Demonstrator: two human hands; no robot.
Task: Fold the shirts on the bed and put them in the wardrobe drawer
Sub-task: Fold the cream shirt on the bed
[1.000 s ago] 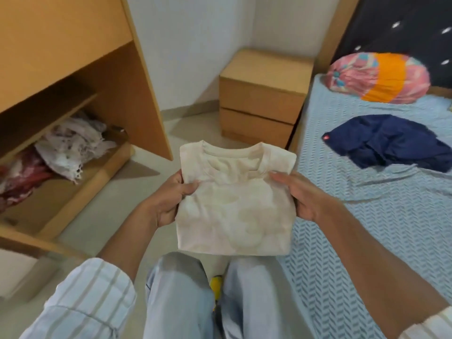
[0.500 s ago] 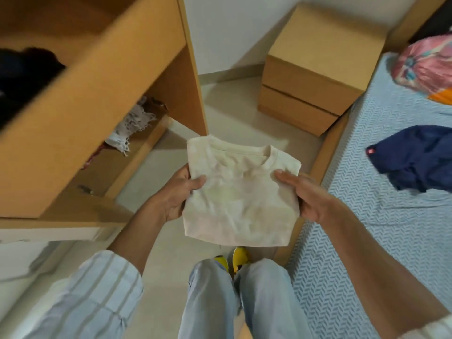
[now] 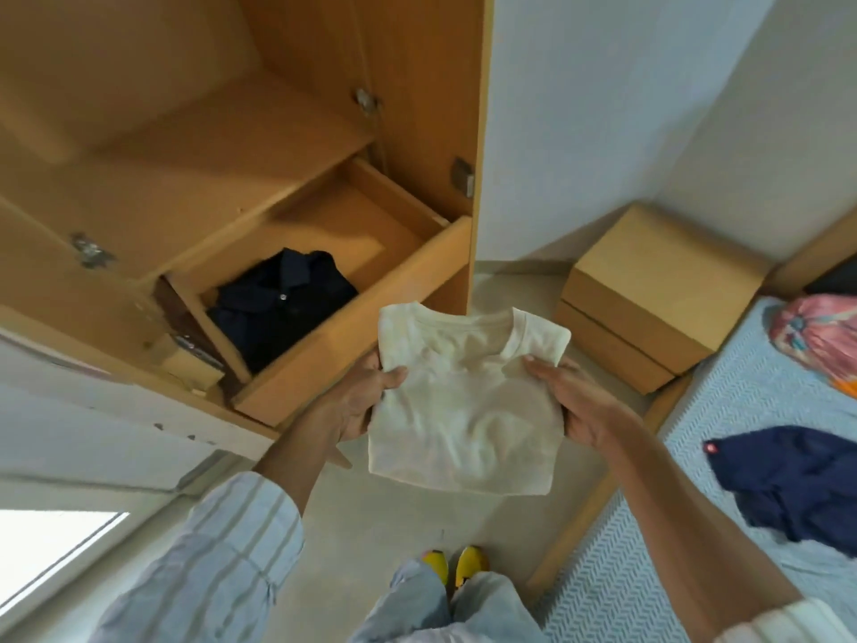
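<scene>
- The person is holding a folded cream T-shirt (image 3: 463,401) flat between both hands, in the air just beside the front panel of the open wardrobe drawer (image 3: 352,313), collar pointing away from the body.
- The left hand (image 3: 357,401) is gripping the shirt's left edge, thumb curling over the top of the cloth and the other fingers going underneath, out of view.
- The right hand (image 3: 575,401) is clasping the right edge the same way, thumb lying on top and the rest of the fingers hidden under the fabric.
- A folded dark button-up shirt (image 3: 283,304) is already lying in the left part of the drawer, so one garment looks finished.
- The right part of the drawer is showing bare wood, and that is looking like the natural spot for the cream one.
- The folding of this cream shirt is looking complete; what is left for it is the carry over the drawer front and the set-down.
- Over on the bed (image 3: 695,526), a navy garment (image 3: 788,484) is lying crumpled and unfolded, so at least one more fold-and-store round is waiting.
- A rolled pink and orange bundle (image 3: 821,341) is sitting further up the bed; whether it counts as a shirt, I cannot tell.
</scene>
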